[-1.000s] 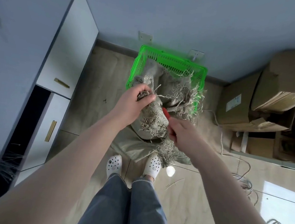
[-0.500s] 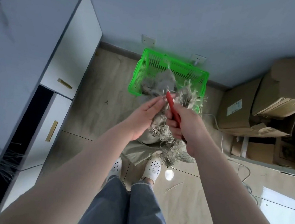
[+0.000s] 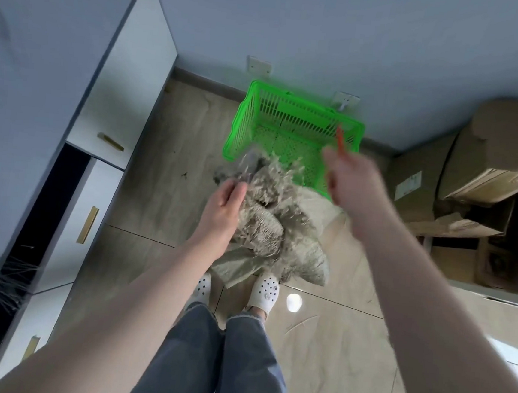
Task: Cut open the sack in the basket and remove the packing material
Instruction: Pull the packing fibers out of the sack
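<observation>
The frayed grey-green sack (image 3: 268, 219) hangs out of the green plastic basket (image 3: 249, 107) and over its near rim, down to the floor by my feet. My left hand (image 3: 224, 205) grips a bunch of the sack's frayed fabric at its upper left. My right hand (image 3: 352, 176) is lifted to the right of the sack, apart from it, and holds a thin red cutter (image 3: 340, 140) that points up over the basket's right side. The basket's mesh bottom shows bare. The picture is motion-blurred.
A white cabinet (image 3: 121, 68) with gold handles and an open dark compartment lines the left. Stacked cardboard boxes (image 3: 489, 160) stand at the right. Wall sockets sit above the basket. My two white clogs (image 3: 265, 291) stand just below the sack on the tiled floor.
The sack has been pulled out of the basket toward me, baring the basket's bottom. My right hand with the red cutter has swung up and right, away from the sack.
</observation>
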